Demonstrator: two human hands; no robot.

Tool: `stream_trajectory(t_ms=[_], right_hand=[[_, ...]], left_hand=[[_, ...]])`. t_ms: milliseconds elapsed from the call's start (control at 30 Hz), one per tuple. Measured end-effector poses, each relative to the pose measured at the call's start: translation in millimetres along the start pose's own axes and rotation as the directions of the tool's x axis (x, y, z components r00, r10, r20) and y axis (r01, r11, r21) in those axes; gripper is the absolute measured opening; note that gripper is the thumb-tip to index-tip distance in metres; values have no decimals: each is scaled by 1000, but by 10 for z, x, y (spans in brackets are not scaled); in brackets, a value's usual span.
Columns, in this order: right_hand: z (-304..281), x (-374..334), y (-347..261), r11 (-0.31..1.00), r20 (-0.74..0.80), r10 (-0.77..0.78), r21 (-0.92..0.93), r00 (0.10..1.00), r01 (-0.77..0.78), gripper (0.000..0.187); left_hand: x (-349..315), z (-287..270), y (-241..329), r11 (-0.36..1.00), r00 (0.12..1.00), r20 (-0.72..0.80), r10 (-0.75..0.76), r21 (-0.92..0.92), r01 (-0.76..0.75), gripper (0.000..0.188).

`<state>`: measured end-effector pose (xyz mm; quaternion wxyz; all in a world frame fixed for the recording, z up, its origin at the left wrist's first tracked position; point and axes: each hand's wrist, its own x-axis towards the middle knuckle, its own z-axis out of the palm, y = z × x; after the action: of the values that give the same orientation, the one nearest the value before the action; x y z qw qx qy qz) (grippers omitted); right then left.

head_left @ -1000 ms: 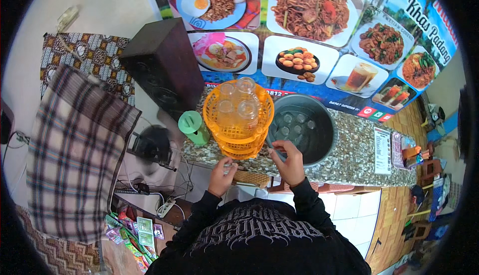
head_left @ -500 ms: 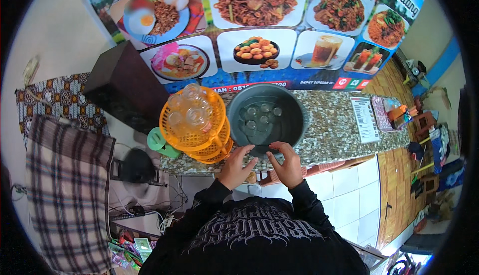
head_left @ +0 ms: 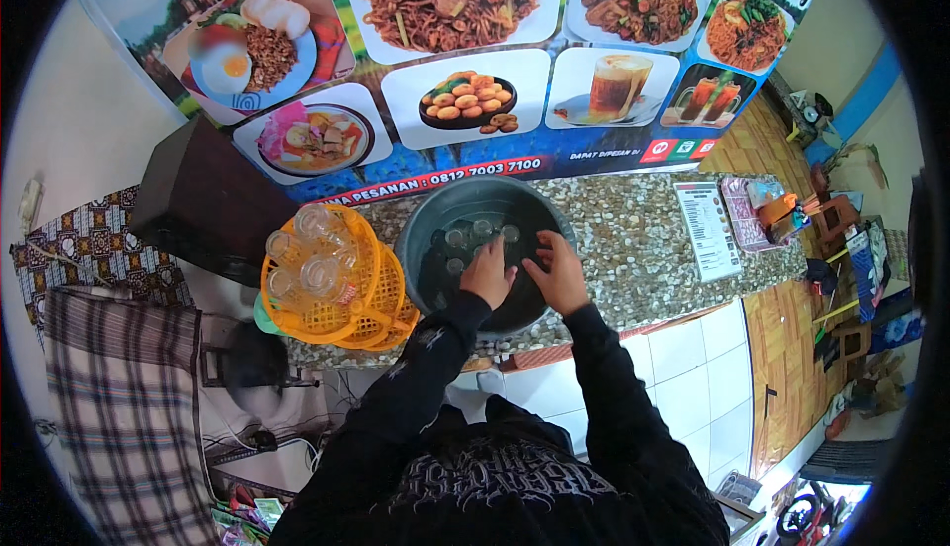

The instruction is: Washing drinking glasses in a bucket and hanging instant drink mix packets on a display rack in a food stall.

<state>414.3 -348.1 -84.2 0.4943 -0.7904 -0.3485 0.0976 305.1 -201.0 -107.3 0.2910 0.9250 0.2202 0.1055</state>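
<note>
A dark grey round tub (head_left: pixel 421 224) stands on the stone-patterned counter, with water and several clear glasses (head_left: pixel 456 236) inside. My left hand (head_left: pixel 489 276) reaches over the tub, fingers stretched toward the glasses and partly covering some of them; no firm grip shows. At the tub's right side is my right hand (head_left: pixel 557 274), its fingers curved and apart with nothing between them. Left of the tub, an orange plastic basket (head_left: pixel 371 294) carries several upturned clear glasses (head_left: pixel 322 274).
A dark box-shaped speaker (head_left: pixel 208 199) stands behind the basket at the left. A food-picture banner (head_left: pixel 416 158) rises along the counter's far side. On the right lie a printed sheet (head_left: pixel 708 229) and a pink tray (head_left: pixel 742 214) with small containers. A plaid cloth (head_left: pixel 124 397) hangs at far left.
Both hands have moved from the tub's near rim forward over its inside, the left one closer to the glasses. The whole view has shifted, so the tub and basket appear further left.
</note>
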Motion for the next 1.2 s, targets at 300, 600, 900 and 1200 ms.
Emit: stream_trajectory(t_ms=[300, 600, 900, 1200], right_hand=[[578, 500, 963, 978, 105, 98, -196, 990, -76, 68], [716, 446, 897, 954, 128, 218, -235, 968, -184, 58], [142, 242, -27, 988, 57, 152, -40, 987, -150, 45], [-201, -598, -787, 646, 337, 10, 716, 942, -263, 60]], left_hand=[[377, 762, -46, 955, 949, 129, -286, -45, 294, 70], [335, 638, 2, 951, 955, 82, -285, -104, 292, 65], [-24, -31, 69, 874, 980, -195, -34, -482, -66, 69], [-772, -844, 289, 456, 993, -12, -113, -889, 41, 60]])
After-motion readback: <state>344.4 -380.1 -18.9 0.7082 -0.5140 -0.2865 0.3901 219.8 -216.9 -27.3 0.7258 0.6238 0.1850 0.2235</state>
